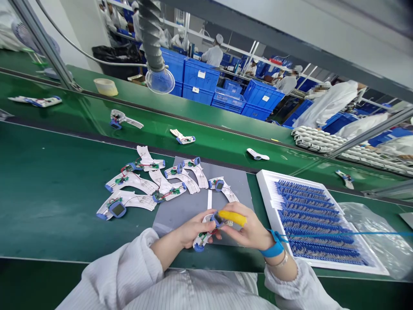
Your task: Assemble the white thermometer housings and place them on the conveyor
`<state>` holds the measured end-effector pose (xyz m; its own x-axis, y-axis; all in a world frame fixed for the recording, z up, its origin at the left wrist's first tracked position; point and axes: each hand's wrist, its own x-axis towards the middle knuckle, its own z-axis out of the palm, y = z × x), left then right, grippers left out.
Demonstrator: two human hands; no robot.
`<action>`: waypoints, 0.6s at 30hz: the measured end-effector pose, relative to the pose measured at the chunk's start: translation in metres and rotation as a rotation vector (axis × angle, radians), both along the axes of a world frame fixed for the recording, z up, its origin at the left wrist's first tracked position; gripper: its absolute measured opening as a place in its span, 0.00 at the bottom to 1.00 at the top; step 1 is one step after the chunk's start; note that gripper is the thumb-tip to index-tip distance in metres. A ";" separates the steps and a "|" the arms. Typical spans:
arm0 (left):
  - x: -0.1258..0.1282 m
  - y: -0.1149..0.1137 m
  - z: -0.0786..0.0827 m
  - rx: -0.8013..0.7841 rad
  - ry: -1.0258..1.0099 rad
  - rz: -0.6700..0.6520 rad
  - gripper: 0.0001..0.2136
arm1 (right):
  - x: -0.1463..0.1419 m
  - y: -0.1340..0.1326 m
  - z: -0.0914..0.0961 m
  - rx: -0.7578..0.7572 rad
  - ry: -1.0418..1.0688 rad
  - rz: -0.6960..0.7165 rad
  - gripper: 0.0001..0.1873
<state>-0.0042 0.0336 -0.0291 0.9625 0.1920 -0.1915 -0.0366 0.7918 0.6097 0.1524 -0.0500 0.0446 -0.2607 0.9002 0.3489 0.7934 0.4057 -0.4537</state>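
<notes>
the white plastic housing (206,228) with blue trim and a little green circuit board is lifted just above the near edge of a grey mat (180,221), held by both hands. the left hand (193,232) curls around its lower end, and the right hand (243,228) pinches the end with the small blue-framed screen (217,219). there's a yellow stick-like piece (232,217) in those right fingers too, can't tell exactly what it is. blue wrist strap (275,247) on the right wrist, with a cord running off to the right. more white pieces (130,181) are fanned out across the mat and the green table (48,181), wires showing. off to the right sits a white foam tray (267,202) packed with blue comb-like rows (309,224), and a green conveyor belt (213,142) behind carries a few more pieces.
</notes>
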 end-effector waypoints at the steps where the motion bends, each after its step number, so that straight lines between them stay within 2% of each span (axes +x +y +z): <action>1: 0.000 0.000 0.002 0.021 0.018 -0.006 0.27 | 0.001 0.001 0.002 0.001 -0.025 -0.019 0.12; 3: 0.000 0.000 0.005 0.061 0.050 -0.018 0.29 | 0.003 0.005 0.007 0.016 -0.140 -0.033 0.09; 7: 0.001 -0.001 0.004 0.105 0.075 -0.031 0.27 | 0.003 0.015 0.014 0.007 -0.396 0.066 0.07; 11: 0.002 -0.001 0.000 0.087 0.094 -0.037 0.25 | 0.000 0.020 0.017 0.011 -0.493 0.090 0.06; 15: 0.003 -0.003 -0.001 0.023 0.104 0.008 0.29 | 0.003 0.014 0.014 0.083 -0.432 0.055 0.04; 17: 0.002 -0.003 0.000 0.034 0.098 0.051 0.32 | 0.005 0.007 0.009 0.098 -0.295 0.003 0.04; 18: 0.002 -0.003 0.000 0.091 0.082 0.084 0.32 | 0.005 0.004 0.005 0.081 -0.185 -0.053 0.04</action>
<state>-0.0026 0.0305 -0.0294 0.9241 0.2913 -0.2473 -0.0474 0.7295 0.6823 0.1570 -0.0464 0.0499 -0.2804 0.8852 0.3711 0.8812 0.3907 -0.2661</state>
